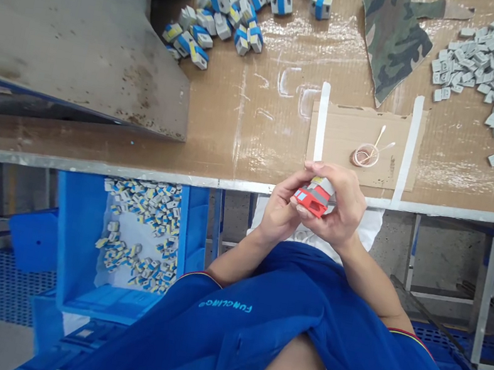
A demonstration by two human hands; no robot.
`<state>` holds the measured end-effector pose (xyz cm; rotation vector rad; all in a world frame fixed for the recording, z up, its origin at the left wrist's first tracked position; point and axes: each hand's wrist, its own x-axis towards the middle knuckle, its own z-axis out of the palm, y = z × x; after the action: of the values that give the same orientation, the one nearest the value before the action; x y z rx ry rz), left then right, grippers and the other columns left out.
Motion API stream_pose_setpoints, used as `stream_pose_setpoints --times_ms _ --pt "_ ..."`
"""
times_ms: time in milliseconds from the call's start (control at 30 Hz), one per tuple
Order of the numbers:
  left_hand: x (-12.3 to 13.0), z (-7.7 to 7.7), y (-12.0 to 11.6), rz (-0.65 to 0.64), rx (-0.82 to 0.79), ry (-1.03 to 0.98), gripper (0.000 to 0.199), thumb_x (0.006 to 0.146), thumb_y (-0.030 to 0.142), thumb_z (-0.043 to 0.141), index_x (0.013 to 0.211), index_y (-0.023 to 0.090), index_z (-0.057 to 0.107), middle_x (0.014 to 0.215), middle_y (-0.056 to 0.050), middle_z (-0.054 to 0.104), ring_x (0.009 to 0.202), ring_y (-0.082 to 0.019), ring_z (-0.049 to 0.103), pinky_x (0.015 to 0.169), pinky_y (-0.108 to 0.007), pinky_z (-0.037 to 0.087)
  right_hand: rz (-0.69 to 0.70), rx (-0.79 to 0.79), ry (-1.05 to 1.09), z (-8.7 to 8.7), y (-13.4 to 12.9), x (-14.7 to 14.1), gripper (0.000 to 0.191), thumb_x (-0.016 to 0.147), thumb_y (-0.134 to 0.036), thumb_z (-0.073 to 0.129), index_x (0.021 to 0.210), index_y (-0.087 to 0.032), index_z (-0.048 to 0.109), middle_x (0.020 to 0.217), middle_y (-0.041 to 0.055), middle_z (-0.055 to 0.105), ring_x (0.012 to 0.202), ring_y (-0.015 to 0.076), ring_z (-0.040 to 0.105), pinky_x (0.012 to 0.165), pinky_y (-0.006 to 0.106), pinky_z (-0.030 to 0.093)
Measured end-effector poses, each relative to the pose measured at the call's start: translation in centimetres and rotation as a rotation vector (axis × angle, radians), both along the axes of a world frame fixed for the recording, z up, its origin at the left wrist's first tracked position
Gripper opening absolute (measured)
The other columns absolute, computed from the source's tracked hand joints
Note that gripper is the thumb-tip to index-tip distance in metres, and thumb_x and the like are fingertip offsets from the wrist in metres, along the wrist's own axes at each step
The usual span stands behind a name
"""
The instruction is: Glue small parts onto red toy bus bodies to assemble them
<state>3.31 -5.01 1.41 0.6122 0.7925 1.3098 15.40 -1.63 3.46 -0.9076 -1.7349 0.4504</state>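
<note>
Held item: your left hand (277, 211) and right hand (342, 207), fingers (325, 173) clenched from both sides for a steady grip, pinch a small red-and-white plastic block (314, 198) just off the cardboard-covered tabletop (257, 129).

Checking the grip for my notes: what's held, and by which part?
A small red-and-grey block, gripped along its sides by the fingers of the left hand and right hand.

Left forearm (238, 258) and right forearm (368, 273) held angled inward, wrists slightly bent. Left hand (280, 209) and right hand (337, 206) brought together at body's midline, knuckles nearly touching. Right fingers (325, 173) curled over from above — left fingers (277, 198) curled from the near side — both hands closed in a firm grip.
</note>
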Motion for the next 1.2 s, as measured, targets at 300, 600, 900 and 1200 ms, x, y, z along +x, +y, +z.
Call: stream_pose_setpoints --times_ms 300,600,900,1200 --pt "0.0 0.1 -0.2 0.021 -0.036 0.020 0.067 0.072 0.069 0.087 0.121 0.024 0.075 0.109 -0.006 0.076 0.097 -0.022 0.073 0.093 -0.037 0.059 0.000 0.021 -0.016 0.1 0.2 -0.1 0.048 0.097 -0.061 0.064 0.128 -0.023 0.063 0.110 0.0082 0.081 0.100 0.0265 0.078 0.084 0.042 0.055" --pt "-0.7 0.5 0.0 0.006 -0.039 0.001 0.057 0.075 0.061 0.089 0.118 0.026 0.076 0.101 -0.003 0.072 0.086 -0.016 0.069 0.082 -0.029 0.058 0.040 0.033 -0.047 0.3 0.6 -0.4 0.047 0.097 -0.053 0.066 0.132 -0.022 0.063 0.114 0.0082 0.081 0.104 0.0263 0.078 0.089 0.041 0.052" --pt "-1.0 -0.1 -0.1 0.030 -0.063 0.044 0.064 0.071 0.070 0.086 0.120 0.030 0.075 0.105 -0.002 0.072 0.094 -0.018 0.070 0.093 -0.032 0.058 0.019 0.012 -0.147 -0.4 0.3 -0.8 0.053 0.098 -0.064 0.060 0.131 -0.022 0.066 0.118 0.0095 0.081 0.108 0.0262 0.077 0.096 0.043 0.051" --pt "-1.8 -0.6 0.5 0.039 -0.002 0.098 0.071 0.068 0.081 0.079 0.116 0.028 0.070 0.092 -0.001 0.065 0.091 -0.020 0.066 0.083 -0.034 0.056 0.080 0.034 -0.268 -0.1 1.6 -1.7 0.055 0.100 -0.064 0.053 0.129 -0.020 0.068 0.115 0.0103 0.080 0.107 0.0250 0.077 0.097 0.043 0.053"
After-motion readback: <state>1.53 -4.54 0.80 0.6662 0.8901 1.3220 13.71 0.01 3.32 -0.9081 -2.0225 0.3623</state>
